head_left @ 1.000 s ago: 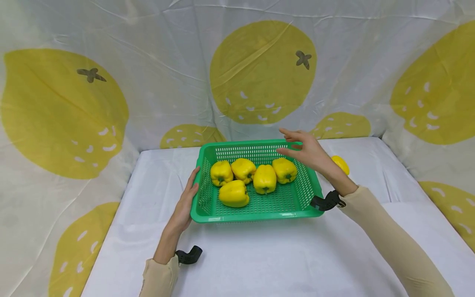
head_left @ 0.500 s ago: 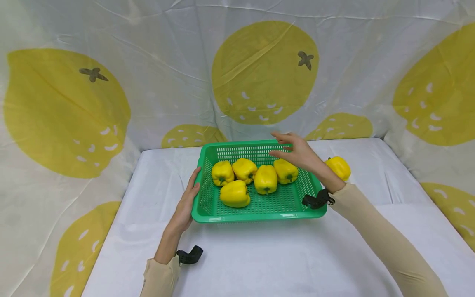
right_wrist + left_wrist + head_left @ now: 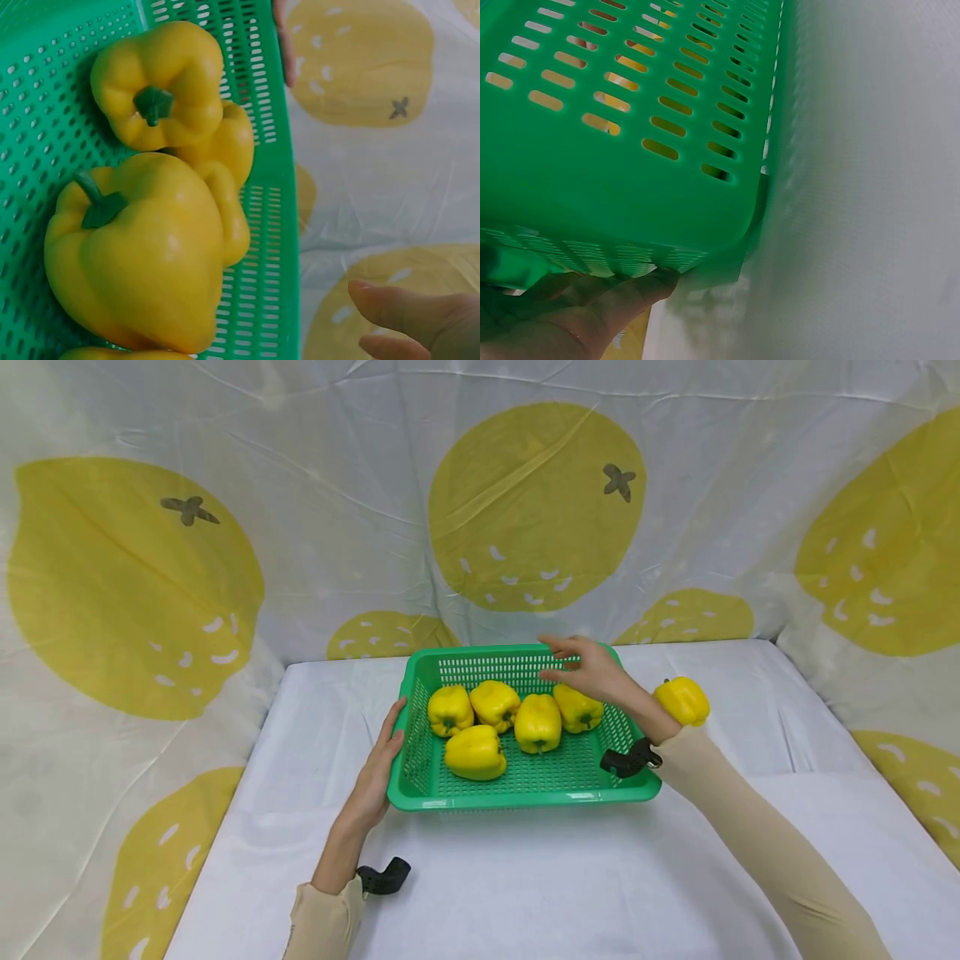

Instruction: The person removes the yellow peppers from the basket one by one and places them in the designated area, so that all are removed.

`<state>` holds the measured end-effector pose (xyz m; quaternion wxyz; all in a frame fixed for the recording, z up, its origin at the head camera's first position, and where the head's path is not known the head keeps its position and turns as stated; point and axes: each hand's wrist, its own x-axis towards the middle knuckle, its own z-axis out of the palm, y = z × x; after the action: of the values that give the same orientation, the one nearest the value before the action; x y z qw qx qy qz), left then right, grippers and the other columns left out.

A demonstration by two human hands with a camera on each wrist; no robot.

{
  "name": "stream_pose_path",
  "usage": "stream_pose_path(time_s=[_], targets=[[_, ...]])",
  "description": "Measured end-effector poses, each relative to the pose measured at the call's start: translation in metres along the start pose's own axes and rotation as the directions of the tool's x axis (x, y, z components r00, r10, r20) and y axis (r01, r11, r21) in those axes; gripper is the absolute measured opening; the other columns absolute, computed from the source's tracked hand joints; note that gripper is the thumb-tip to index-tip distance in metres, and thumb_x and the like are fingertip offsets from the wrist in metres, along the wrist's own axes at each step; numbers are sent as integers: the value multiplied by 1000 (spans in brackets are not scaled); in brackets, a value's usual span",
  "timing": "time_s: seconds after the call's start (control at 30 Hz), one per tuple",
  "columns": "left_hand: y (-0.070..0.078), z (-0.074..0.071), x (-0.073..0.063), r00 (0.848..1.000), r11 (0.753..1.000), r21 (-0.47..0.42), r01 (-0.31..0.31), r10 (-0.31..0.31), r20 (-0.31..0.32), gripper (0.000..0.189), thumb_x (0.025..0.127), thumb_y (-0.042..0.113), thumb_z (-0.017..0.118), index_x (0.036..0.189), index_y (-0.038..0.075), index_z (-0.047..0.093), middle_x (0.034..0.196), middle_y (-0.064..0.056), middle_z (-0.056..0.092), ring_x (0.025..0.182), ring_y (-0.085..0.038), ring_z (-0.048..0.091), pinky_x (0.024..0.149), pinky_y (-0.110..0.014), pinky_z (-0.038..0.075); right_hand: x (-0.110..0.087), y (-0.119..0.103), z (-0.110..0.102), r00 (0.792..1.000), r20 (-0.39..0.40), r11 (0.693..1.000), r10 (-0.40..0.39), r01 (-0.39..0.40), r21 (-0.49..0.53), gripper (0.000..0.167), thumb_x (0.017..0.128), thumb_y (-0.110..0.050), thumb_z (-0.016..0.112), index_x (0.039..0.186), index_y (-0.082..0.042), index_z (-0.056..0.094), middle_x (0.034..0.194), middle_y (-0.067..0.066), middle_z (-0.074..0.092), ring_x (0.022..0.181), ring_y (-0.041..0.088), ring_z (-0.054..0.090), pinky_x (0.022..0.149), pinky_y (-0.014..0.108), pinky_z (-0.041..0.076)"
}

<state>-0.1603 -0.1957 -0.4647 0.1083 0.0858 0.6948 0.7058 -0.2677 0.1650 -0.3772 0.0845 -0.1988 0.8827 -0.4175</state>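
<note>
A green plastic basket (image 3: 525, 797) with slotted walls stands on the table, several yellow bell peppers (image 3: 474, 752) inside it. My left hand (image 3: 372, 777) lies along the basket's left side, fingers extended against the outer wall; the left wrist view has its fingers (image 3: 641, 292) at that slotted wall. Over the basket's back right part is my right hand (image 3: 588, 670), thumb and fingers spread apart with nothing between them. It overlaps the rightmost pepper (image 3: 577, 710) in the head view. In the right wrist view, that hand (image 3: 420, 319) shows beyond the rim, beside a large pepper (image 3: 142, 247).
Another yellow bell pepper (image 3: 682, 700) lies on the white tablecloth (image 3: 510, 877) to the right of the basket, partly behind the right forearm. A curtain (image 3: 337, 527) printed with lemons hangs at the back and sides. Each wrist wears a black camera mount (image 3: 384, 877).
My right hand has moved left and slightly down over the basket, uncovering more of the pepper outside it. The left hand stays at the basket's side.
</note>
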Motion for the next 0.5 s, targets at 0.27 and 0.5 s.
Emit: stream_pose_path(time_s=[0.27, 0.5], targets=[[0, 0, 0, 1000, 1000, 11, 2, -2, -8, 55, 114, 45, 22, 166, 40, 5, 175, 2, 0, 140, -36, 35, 99, -27, 52, 3, 9, 8, 997, 71, 1000, -27, 27, 0, 59, 100, -21, 72, 154, -11, 50, 158, 16, 47, 141, 38, 49, 115, 54, 43], [-1, 0, 0, 1000, 1000, 2, 1, -1, -4, 55, 114, 44, 22, 166, 40, 5, 175, 4, -2, 142, -33, 32, 101, -25, 50, 5, 17, 11, 985, 160, 996, -68, 76, -40, 51, 99, -21, 71, 148, -14, 58, 154, 14, 52, 137, 36, 53, 107, 56, 47]])
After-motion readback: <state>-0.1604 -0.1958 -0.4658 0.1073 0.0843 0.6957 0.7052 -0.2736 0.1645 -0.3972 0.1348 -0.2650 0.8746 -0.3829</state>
